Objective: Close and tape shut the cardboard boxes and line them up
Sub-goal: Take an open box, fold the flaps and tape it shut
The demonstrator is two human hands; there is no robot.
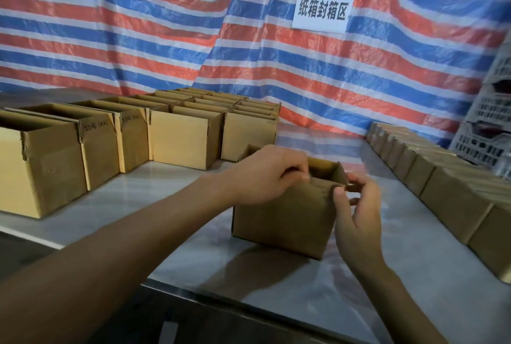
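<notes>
A small open cardboard box (282, 222) stands on the pale table (193, 260) in front of me. My left hand (265, 175) lies over its top near edge, fingers curled onto the near flap. My right hand (356, 205) is at the box's right corner, thumb and fingers pinching the right flap. The box's top is still open and its inside is dark. No tape is in view.
Several open boxes (179, 136) stand in rows at the left and back. A line of closed boxes (442, 186) runs along the right side. White plastic crates (486, 128) stack at far right. A striped tarpaulin with a paper sign (322, 9) hangs behind.
</notes>
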